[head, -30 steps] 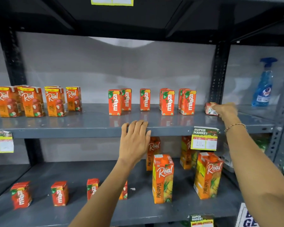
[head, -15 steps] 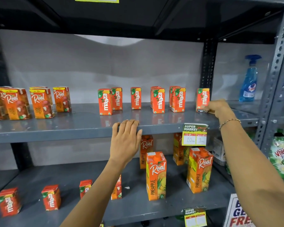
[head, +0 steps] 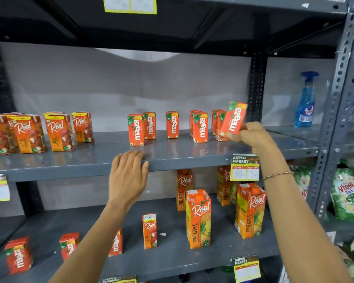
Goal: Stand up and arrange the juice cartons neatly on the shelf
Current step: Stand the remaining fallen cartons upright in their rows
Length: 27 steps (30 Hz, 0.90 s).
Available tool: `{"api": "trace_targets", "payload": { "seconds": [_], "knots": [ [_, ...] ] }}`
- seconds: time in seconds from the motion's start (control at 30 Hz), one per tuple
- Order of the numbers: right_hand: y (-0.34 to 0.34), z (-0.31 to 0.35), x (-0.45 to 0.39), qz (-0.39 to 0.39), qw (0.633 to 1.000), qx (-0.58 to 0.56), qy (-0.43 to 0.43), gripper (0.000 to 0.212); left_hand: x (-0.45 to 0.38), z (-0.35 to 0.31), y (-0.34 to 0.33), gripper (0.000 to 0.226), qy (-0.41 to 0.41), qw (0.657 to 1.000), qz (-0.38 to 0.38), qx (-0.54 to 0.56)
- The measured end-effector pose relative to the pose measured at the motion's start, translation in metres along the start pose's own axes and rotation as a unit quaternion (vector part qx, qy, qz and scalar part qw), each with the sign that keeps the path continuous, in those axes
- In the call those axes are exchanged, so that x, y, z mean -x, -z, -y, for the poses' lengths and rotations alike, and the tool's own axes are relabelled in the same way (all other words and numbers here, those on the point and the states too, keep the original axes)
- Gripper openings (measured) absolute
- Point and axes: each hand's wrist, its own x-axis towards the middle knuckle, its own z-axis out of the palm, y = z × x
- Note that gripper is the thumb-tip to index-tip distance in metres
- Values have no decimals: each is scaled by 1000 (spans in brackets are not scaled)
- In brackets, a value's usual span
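Note:
My right hand [head: 251,135] holds a small orange Maaza carton [head: 234,118] by its lower edge, tilted and lifted above the middle grey shelf [head: 172,158]. It hangs in front of the rightmost standing Maaza cartons [head: 217,124]. Several more Maaza cartons [head: 136,129] stand upright along the shelf's middle. A group of small Real cartons [head: 57,131] stands at the left. My left hand [head: 129,172] rests flat on the shelf's front edge, fingers together, holding nothing.
The lower shelf [head: 168,260] carries tall Real pineapple cartons [head: 198,219], one small Real carton [head: 149,231] and several small Maaza cartons [head: 18,255]. A price tag [head: 245,167] hangs on the shelf edge. A blue spray bottle [head: 306,101] and detergent packs [head: 347,193] sit at the right.
My right hand stood the fallen Maaza carton up at the shelf's right end, then lifted it and carried it left, tilted. My left hand stayed on the shelf edge.

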Motion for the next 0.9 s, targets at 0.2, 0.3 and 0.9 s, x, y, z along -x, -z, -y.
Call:
{"api": "trace_targets", "payload": {
  "seconds": [0.2,0.3,0.9],
  "knots": [
    [-82,39,15,89,992,-24,86,36,15,65,16,37,69,997,-24,-20],
    [-122,51,6,111,988,22,104,36,18,82,18,38,53,998,-16,-26],
    [-186,31,-31,98,975,190,66,59,20,79,23,35,49,998,-23,-25]
  ]
}}
